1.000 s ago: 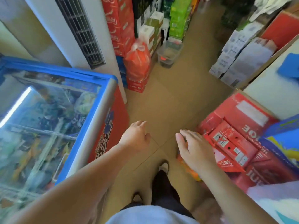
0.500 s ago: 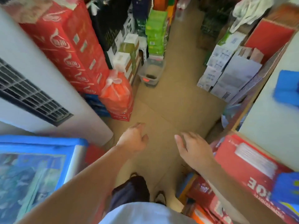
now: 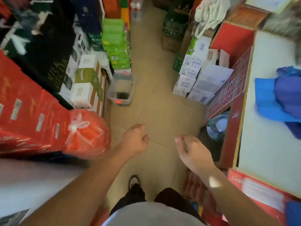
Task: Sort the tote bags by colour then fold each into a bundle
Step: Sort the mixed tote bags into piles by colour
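Note:
Blue tote bags (image 3: 280, 98) lie in a loose heap on a white counter (image 3: 268, 144) at the right edge. A pale cloth bag (image 3: 207, 12) hangs over boxes at the far right of the aisle. My left hand (image 3: 135, 139) hovers over the floor with its fingers curled in and nothing in it. My right hand (image 3: 191, 152) is beside it, fingers loosely bent and apart, also holding nothing. Both hands are well short of the blue bags.
A narrow tan-floored aisle (image 3: 151, 98) runs ahead. Red cartons (image 3: 29, 115) and an orange plastic bag (image 3: 88, 132) crowd the left. A clear bin (image 3: 122, 90) stands on the floor. White boxes (image 3: 200, 79) and a red-fronted counter base (image 3: 228, 95) line the right.
The view has swung right and forward; the blue freezer has left the frame and the white counter with the blue bags has come closer. My left hand's fingers have curled in.

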Demonstrator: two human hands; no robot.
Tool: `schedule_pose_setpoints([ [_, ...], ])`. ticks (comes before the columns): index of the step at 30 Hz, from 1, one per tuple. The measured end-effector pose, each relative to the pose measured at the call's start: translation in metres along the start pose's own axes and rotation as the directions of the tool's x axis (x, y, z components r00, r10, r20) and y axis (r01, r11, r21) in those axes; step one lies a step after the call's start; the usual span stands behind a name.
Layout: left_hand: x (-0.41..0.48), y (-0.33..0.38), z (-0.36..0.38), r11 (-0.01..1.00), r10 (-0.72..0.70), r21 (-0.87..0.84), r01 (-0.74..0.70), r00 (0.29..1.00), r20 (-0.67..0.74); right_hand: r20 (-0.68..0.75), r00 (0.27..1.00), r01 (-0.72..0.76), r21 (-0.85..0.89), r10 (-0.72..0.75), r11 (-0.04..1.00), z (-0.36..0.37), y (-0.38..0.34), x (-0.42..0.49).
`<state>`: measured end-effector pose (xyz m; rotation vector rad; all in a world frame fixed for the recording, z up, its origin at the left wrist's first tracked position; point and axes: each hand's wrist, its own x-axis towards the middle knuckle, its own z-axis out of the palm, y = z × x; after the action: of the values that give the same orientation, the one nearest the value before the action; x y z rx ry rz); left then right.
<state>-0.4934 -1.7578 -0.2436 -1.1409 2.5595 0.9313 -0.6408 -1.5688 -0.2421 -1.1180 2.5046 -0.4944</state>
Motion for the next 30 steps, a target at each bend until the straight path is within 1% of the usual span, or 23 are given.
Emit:
schedule_pose_setpoints([
  [3, 0.057, 0.028, -0.011, 0.996, 0.083, 0.018, -0.084, 0.995, 0.051, -0.032, 0.997, -0.069, 0.049, 0.07, 0.996, -0.017, 0.02, 0.036],
  [6, 0.124, 0.065, -0.014, 0.978, 0.195, 0.056, -0.2, 0.977, 0.091, -0.113, 0.984, -0.127, 0.077, 0.135, 0.989, -0.035, 0.049, 0.072],
  [10, 0.208, 0.125, -0.015, 0.946, 0.302, 0.074, -0.315, 0.943, 0.14, -0.133, 0.964, -0.224, 0.073, 0.232, 0.972, -0.053, 0.096, 0.124],
  [14, 0.284, 0.174, -0.026, 0.926, 0.334, 0.123, -0.358, 0.925, 0.178, -0.093, 0.948, -0.301, 0.054, 0.305, 0.952, -0.079, 0.134, 0.197],
  [17, 0.335, 0.202, -0.042, 0.929, 0.328, 0.117, -0.35, 0.928, 0.177, -0.04, 0.942, -0.331, 0.033, 0.332, 0.943, -0.101, 0.158, 0.25],
  [21, 0.406, 0.238, -0.064, 0.929, 0.335, 0.091, -0.358, 0.921, 0.196, 0.009, 0.914, -0.405, 0.101, 0.406, 0.909, -0.128, 0.186, 0.313],
  [23, 0.451, 0.256, -0.073, 0.929, 0.337, 0.088, -0.36, 0.919, 0.204, 0.021, 0.902, -0.431, 0.107, 0.431, 0.896, -0.138, 0.201, 0.346],
  [26, 0.52, 0.285, -0.083, 0.925, 0.332, 0.109, -0.364, 0.914, 0.233, 0.028, 0.864, -0.502, 0.135, 0.503, 0.854, -0.15, 0.224, 0.39],
  [30, 0.606, 0.336, -0.093, 0.881, 0.403, 0.121, -0.457, 0.861, 0.31, -0.03, 0.789, -0.596, 0.204, 0.614, 0.776, -0.168, 0.243, 0.442],
])
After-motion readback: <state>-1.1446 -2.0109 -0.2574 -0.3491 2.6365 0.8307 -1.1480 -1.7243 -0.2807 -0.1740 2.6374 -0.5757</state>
